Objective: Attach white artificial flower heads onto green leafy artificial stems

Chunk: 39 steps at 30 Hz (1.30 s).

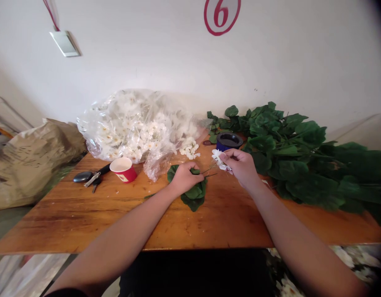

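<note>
My left hand [188,178] is closed on a sprig of green leaves [194,197] above the middle of the wooden table, its thin stems pointing right. Just to the right, my right hand [240,165] pinches a small bunch of white flowers [220,160], close to the tips of those stems. Behind my right hand stands a dark blue round container [228,141] with a black top. Some loose white flowers [189,148] lie behind my left hand.
Clear plastic bags of white flowers [131,126] fill the back left of the table [116,218]. A red paper cup [123,170], keys [93,180] and a dark oval object [83,177] are at left. Green leaves [308,173] are heaped at right.
</note>
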{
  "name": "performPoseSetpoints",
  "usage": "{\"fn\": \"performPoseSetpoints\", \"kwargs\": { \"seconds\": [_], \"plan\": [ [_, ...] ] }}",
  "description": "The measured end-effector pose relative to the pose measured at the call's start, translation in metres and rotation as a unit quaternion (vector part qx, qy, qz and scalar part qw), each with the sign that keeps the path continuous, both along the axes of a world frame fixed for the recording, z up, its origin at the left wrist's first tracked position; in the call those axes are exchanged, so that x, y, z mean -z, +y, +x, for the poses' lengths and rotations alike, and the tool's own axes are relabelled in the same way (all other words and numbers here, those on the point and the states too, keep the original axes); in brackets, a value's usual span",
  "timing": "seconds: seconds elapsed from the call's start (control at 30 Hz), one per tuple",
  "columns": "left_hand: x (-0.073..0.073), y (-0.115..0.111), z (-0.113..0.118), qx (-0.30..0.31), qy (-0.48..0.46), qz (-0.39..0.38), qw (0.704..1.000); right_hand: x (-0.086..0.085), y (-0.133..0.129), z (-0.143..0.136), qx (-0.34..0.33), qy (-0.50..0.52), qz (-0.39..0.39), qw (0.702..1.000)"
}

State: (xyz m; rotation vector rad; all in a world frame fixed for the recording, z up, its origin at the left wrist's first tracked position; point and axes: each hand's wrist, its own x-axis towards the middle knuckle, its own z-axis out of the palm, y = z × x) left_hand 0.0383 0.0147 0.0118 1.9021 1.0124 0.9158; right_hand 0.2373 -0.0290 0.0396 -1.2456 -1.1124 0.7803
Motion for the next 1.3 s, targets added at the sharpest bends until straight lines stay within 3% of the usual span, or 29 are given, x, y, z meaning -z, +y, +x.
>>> {"fn": "performPoseSetpoints", "kwargs": {
  "seconds": [0.93, 1.07, 1.2, 1.3],
  "plan": [
    [-0.0004, 0.0001, -0.0001, -0.006, 0.006, 0.003, 1.0, -0.003, -0.004, -0.0062, 0.002, -0.004, -0.026, 1.0],
    [0.0013, 0.0011, -0.0012, 0.006, -0.005, -0.008, 1.0, -0.0016, -0.0036, -0.0035, -0.045, -0.004, -0.056, 0.997],
    [0.001, 0.0017, -0.002, 0.011, -0.006, -0.026, 1.0, -0.0047, -0.0054, 0.0019, -0.155, -0.019, -0.085, 0.984],
    [0.0016, 0.0021, -0.0026, 0.024, -0.008, -0.046, 0.999, -0.0033, -0.0035, 0.0036, -0.165, -0.025, -0.09, 0.982]
  ]
}}
